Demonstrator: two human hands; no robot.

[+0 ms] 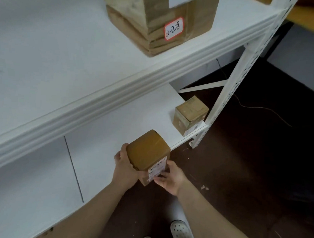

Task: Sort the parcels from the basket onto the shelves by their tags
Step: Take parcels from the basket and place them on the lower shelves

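I hold a small brown cardboard parcel (148, 152) with both hands at the front edge of the lower white shelf (127, 121). My left hand (125, 169) grips its left side, thumb on the top edge. My right hand (169, 177) holds the near face, fingers over the white printed label (157, 170). Another small brown parcel (190, 115) stands at the right end of the same shelf. On the upper shelf (56, 50) stands a larger taped parcel (157, 18) with a red-bordered tag (173, 28) reading 3-2-8. No basket is in view.
A white perforated upright post (232, 90) rises at the shelf's right end. The dark floor (250, 169) lies to the right, with a thin cable (262, 108) across it. My white shoes (180, 231) stand close below the shelf edge. A black line (73, 169) marks the lower shelf.
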